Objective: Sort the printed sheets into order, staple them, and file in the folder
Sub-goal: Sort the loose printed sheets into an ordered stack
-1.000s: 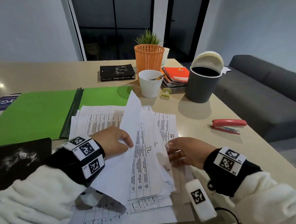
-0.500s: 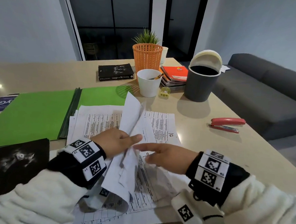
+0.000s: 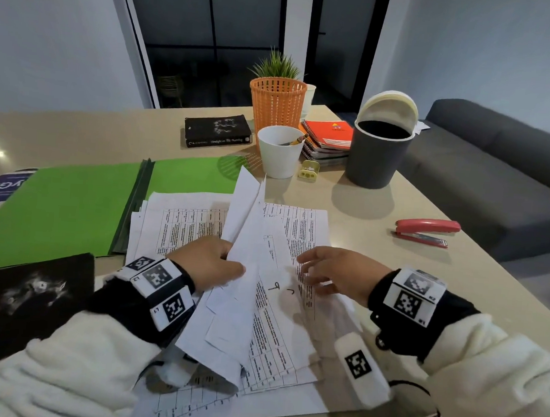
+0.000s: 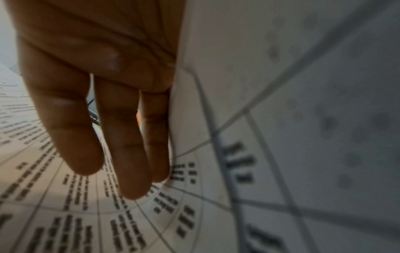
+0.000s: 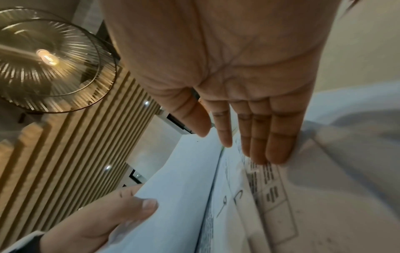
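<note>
A loose pile of printed sheets (image 3: 182, 225) lies on the table in front of me, partly over the open green folder (image 3: 64, 205). My left hand (image 3: 212, 262) pinches a bunch of lifted sheets (image 3: 247, 226), thumb on the near side, so they stand up on edge. In the left wrist view its fingers (image 4: 123, 137) lie straight along a sheet (image 4: 281, 102). My right hand (image 3: 331, 269) is flat and open, fingertips (image 5: 259, 145) on the sheets lying to the right, near handwritten marks. The red stapler (image 3: 427, 230) lies apart at the right.
Behind the papers stand a white cup with a pencil (image 3: 279, 150), an orange basket (image 3: 277, 102), a dark bin (image 3: 380, 153), notebooks (image 3: 329, 137), a black book (image 3: 219, 130) and a yellow sharpener (image 3: 309, 170). A black sheet (image 3: 20, 296) lies near left. A sofa (image 3: 494, 176) flanks the right edge.
My right hand has drawn back to the right, off the lifted sheets, and now lies flat on the lower pages. The left hand still holds the bunch upright.
</note>
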Action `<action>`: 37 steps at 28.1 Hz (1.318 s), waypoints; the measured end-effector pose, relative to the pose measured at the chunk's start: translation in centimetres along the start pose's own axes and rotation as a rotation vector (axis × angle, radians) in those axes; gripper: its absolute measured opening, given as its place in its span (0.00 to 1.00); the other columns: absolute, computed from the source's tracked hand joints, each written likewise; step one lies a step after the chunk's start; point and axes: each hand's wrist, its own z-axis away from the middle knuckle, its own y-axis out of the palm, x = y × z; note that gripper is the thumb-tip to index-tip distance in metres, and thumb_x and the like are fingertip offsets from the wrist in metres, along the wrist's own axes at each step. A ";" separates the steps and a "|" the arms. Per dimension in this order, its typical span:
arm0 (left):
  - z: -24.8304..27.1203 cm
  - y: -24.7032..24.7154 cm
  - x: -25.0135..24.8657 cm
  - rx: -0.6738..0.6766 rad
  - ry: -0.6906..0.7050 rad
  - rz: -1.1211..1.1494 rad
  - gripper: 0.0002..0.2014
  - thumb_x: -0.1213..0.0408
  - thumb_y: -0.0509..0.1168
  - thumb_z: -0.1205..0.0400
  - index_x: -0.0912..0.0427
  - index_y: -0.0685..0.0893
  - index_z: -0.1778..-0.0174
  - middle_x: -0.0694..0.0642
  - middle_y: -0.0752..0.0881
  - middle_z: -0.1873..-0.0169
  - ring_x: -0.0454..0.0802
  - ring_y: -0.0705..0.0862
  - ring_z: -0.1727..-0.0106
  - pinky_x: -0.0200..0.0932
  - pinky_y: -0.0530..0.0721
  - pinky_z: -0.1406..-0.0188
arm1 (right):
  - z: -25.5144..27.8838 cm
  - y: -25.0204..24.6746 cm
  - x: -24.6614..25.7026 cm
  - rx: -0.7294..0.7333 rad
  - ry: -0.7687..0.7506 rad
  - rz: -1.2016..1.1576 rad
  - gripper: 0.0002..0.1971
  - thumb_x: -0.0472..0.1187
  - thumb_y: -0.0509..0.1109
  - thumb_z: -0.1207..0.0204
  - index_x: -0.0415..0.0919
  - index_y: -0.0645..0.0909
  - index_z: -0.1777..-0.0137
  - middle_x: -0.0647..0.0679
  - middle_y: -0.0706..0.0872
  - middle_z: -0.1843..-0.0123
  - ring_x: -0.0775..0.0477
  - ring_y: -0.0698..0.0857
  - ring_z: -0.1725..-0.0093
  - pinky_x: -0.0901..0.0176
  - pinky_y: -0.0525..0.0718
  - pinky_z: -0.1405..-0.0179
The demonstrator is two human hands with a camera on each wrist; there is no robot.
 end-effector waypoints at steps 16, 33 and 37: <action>0.1 0.0 0.1 0.010 -0.005 0.027 0.09 0.59 0.65 0.24 0.55 0.82 0.70 0.47 0.82 0.76 0.51 0.79 0.71 0.41 0.77 0.64 | -0.3 0.6 -0.9 0.040 -0.033 -0.037 0.13 0.28 0.65 0.23 0.48 0.80 0.51 0.47 0.86 0.56 0.49 0.84 0.60 0.54 0.77 0.60; 0.6 0.3 -1.4 0.022 0.052 -0.242 0.29 0.32 0.65 0.30 0.56 0.86 0.52 0.53 0.88 0.65 0.48 0.84 0.69 0.40 0.80 0.67 | 0.3 3.4 0.4 0.179 -0.130 -0.223 0.45 0.21 0.70 0.29 0.58 0.56 0.21 0.47 0.78 0.61 0.53 0.83 0.66 0.63 0.84 0.68; 0.7 0.5 -1.3 0.051 0.068 -0.185 0.23 0.36 0.70 0.31 0.54 0.87 0.57 0.50 0.88 0.67 0.47 0.83 0.71 0.40 0.78 0.67 | 0.2 3.8 0.6 0.197 -0.148 -0.199 0.45 0.20 0.69 0.29 0.53 0.56 0.19 0.47 0.81 0.64 0.53 0.83 0.67 0.62 0.84 0.65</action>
